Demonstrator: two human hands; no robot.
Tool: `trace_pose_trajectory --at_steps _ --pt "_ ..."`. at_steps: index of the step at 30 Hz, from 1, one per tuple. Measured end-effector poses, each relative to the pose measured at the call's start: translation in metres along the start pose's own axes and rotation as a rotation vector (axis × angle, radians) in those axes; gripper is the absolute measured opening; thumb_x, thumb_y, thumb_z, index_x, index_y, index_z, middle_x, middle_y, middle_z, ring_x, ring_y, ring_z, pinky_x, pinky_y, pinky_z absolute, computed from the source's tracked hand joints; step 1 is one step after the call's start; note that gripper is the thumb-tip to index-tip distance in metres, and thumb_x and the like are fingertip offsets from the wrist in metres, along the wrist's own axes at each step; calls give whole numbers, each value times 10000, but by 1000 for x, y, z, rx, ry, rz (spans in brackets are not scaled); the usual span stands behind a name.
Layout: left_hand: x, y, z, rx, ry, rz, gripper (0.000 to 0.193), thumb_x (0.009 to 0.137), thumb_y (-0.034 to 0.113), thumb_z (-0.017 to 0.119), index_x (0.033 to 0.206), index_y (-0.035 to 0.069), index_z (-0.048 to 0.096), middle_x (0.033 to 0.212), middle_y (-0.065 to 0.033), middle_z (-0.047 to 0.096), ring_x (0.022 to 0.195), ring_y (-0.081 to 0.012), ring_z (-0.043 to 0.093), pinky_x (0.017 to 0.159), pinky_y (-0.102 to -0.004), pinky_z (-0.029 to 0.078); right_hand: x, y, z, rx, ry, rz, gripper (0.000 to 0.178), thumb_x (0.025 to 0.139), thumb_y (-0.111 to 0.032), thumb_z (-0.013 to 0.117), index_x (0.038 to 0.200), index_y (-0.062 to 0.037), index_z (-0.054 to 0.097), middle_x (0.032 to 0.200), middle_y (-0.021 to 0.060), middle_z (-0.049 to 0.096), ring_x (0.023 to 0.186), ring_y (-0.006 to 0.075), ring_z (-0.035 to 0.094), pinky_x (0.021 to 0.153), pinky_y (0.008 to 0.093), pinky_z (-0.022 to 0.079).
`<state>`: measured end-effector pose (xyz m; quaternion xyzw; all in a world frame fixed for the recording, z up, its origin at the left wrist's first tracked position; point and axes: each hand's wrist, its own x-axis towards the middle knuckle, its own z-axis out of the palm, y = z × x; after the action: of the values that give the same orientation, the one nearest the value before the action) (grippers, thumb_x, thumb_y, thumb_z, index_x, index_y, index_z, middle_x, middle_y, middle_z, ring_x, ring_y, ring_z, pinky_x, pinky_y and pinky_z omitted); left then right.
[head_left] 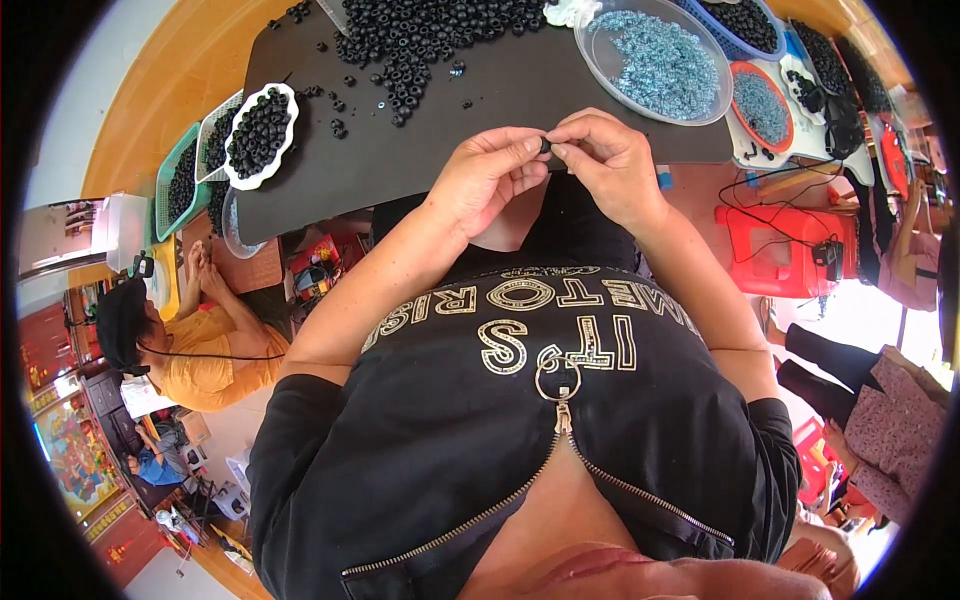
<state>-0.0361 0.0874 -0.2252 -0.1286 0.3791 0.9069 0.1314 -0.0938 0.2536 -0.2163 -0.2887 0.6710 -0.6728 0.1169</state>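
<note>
My left hand (490, 178) pinches a small black round part (545, 145) between thumb and forefinger, just over the near edge of the dark table. My right hand (612, 165) meets it from the other side. Its thumb and forefinger are pressed together at the part, and whatever else they hold is hidden. Beyond my hands lies a loose pile of black ring-shaped parts (440, 30), with strays trailing toward me. To the right of the pile, a clear round tub (597, 72) holds many small translucent blue pieces.
At the table's left stands a white scalloped dish (246, 182) of black parts, beside a green basket (160, 200). On the right are a blue basket (770, 55), an orange bowl (790, 130) of blue pieces and a red stool (770, 255). Other people sit on both sides.
</note>
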Motion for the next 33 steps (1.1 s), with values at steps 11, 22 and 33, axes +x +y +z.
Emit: trace_pose_trajectory --at_steps 11,22,33 --pt "-1 -3 2 75 19 79 147 838 59 585 970 -7 588 905 -79 609 814 -152 591 784 -264 488 1 0 0 -6 7 45 118 779 22 590 876 1 652 839 30 582 687 66 539 609 190 444" --pt "-2 1 4 83 22 77 151 827 34 588 965 -25 574 936 -109 608 857 -186 597 823 -287 491 3 6 0 82 48 144 46 776 8 600 813 8 626 770 26 598 663 71 547 610 211 458" --pt "-2 3 3 105 36 -14 139 831 36 584 952 -33 581 923 -114 618 835 -178 605 791 -277 507 9 2 -11 95 -94 172 30 778 16 597 805 23 609 751 27 600 640 68 538 580 199 449"
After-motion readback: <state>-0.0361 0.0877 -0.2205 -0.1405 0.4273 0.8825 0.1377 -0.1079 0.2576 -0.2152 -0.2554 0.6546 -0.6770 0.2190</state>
